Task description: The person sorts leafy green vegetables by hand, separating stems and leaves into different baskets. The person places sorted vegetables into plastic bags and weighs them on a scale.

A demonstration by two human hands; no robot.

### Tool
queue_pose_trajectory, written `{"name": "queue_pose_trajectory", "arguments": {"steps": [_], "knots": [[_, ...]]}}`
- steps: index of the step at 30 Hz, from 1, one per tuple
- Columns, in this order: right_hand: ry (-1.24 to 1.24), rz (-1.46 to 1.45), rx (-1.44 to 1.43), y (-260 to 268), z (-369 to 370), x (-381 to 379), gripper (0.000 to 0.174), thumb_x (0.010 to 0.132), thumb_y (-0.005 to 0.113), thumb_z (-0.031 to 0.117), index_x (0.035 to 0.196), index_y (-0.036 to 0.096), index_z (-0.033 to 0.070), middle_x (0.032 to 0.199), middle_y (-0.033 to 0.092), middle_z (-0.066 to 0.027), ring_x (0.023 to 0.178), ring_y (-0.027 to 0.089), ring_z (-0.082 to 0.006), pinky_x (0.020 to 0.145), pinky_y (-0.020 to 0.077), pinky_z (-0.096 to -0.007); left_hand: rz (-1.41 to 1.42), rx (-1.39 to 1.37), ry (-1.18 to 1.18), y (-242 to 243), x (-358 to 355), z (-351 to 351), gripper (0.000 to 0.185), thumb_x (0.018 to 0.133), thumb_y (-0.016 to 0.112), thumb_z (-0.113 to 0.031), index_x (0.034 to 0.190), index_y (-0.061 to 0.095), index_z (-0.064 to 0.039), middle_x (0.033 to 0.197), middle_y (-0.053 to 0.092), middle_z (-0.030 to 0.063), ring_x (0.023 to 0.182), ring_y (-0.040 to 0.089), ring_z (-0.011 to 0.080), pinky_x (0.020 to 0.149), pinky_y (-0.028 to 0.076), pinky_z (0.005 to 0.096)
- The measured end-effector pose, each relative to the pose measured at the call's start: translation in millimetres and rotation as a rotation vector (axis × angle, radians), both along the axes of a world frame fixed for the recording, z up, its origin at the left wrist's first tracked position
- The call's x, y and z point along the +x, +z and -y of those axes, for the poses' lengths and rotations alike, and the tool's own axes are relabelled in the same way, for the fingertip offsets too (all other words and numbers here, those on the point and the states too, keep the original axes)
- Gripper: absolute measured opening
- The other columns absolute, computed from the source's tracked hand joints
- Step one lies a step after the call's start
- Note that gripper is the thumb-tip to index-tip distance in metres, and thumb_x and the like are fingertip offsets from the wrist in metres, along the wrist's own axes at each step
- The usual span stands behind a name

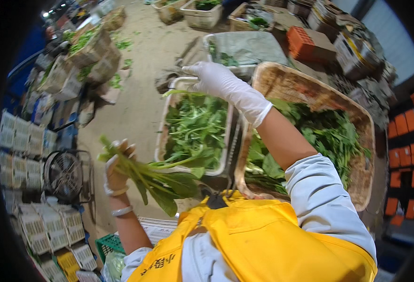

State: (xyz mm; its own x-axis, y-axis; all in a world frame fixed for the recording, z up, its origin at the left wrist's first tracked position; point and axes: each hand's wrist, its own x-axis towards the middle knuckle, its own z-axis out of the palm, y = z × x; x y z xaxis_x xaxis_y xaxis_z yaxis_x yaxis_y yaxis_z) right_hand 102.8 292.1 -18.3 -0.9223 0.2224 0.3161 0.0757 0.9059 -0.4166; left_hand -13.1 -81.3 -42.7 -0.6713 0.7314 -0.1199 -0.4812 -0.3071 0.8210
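Observation:
My left hand point(117, 172), in a whitish glove with a pale band at the wrist, is closed around a bunch of leafy greens point(161, 183). Cut stem ends point up and away, and the broad leaves hang towards my body. My right hand point(215, 79), in a white glove, hovers over the far end of a white plastic crate point(161, 141). Its fingers and thumb are apart with nothing visible between them. A pale green stem lies just below the thumb. Loose greens point(196, 123) fill that crate. Beside it, a larger brown-stained tub point(363, 141) holds more leafy greens point(319, 130).
A cloth-covered crate point(249, 46) stands beyond the tub, near an orange crate point(300, 44). A floor fan point(64, 176) and stacked white crates point(44, 225) are at left. Greens-filled boxes point(94, 53) stand farther off. A green basket point(108, 245) sits by my left elbow.

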Motion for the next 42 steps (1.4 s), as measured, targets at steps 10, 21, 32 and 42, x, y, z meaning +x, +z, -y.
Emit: {"name": "queue_pose_trajectory", "arguments": {"steps": [10,21,32,42], "knots": [[-0.443,0.525,-0.433,-92,3,265,0.049,0.072,0.073,0.03,0.114,0.062,0.005,0.105,0.065,-0.0184,0.097,0.063,-0.027,0.082,0.0499,-0.0339,0.128,-0.079,0.008,-33,24,-22,0.041,0.085,0.061,-0.009,0.124,0.051,-0.01,0.106,0.062,0.0038,0.102,0.061,0.0231,0.092,0.048,0.041],[-0.638,0.253,-1.325,-116,-20,306,0.044,0.078,0.072,0.03,0.11,0.061,0.003,0.098,0.067,-0.0108,0.086,0.064,-0.0199,0.075,0.0519,-0.0331,-0.783,-0.365,0.045,-33,45,-73,0.016,0.082,0.062,-0.003,0.098,0.059,-0.002,0.091,0.059,0.0027,0.081,0.056,0.0119,0.076,0.046,0.0253],[-0.746,0.185,-0.501,-30,-77,189,0.077,0.064,0.069,0.065,0.106,0.064,0.001,0.098,0.066,-0.0206,0.089,0.065,-0.031,0.079,0.0493,-0.0377,-0.678,-0.446,0.105,-45,56,-45,0.017,0.081,0.065,-0.004,0.096,0.057,-0.004,0.085,0.058,0.0012,0.077,0.056,0.0109,0.07,0.047,0.0253],[-0.81,0.696,-0.285,-238,-7,259,0.059,0.067,0.077,0.044,0.104,0.062,0.0,0.104,0.062,-0.0203,0.091,0.063,-0.0358,0.08,0.0504,-0.0412,-0.564,-0.521,0.147,-52,70,-13,0.017,0.082,0.065,-0.01,0.093,0.055,-0.004,0.081,0.059,0.0031,0.076,0.058,0.0127,0.071,0.047,0.0271]]}}
